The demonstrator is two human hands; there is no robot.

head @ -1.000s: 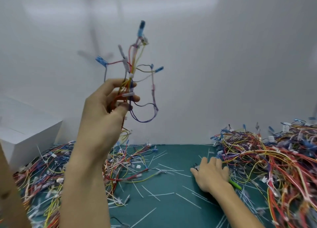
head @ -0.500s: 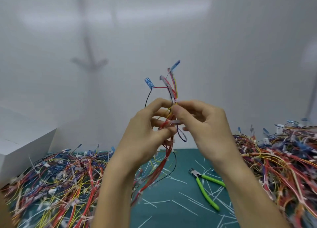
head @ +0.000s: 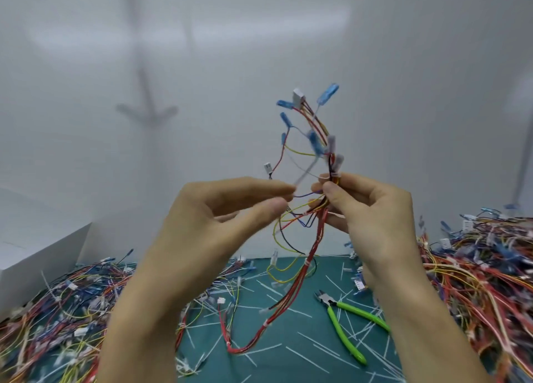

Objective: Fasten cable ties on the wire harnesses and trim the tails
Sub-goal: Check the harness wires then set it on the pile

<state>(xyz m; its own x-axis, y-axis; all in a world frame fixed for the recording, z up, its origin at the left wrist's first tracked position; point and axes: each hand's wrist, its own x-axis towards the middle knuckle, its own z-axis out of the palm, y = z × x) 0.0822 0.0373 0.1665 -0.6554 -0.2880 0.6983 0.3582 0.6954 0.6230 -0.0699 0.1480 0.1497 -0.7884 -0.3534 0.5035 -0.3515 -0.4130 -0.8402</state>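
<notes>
the wire harness [head: 317, 235] is a thin bunch of bendy wires, mostly red, with some yellow, blue and black ones. it is held up in the air over the middle of the desk [head: 288, 372]. it stands mostly up and down. the top end has small blue plastic caps and a little white plug, and it points up. the bottom end hangs down and curls on the flat green desk top.

the left hand [head: 219, 209] is raised, with thumb and first finger pinching the tail of a cable tie [head: 305, 170]. the tail is a thin, pale strip. it is blurry and slants up to the right, toward the harness. the right hand [head: 372, 209] is raised too, fingers curled, pinching the wires near the top.

cutters [head: 344, 335] with smooth green handles lie on the desk to the right. thin white cut strips [head: 307, 359] lie all over it. a messy left pile of wires [head: 57, 310] and a right pile of wires [head: 476, 267] sit at the sides.
</notes>
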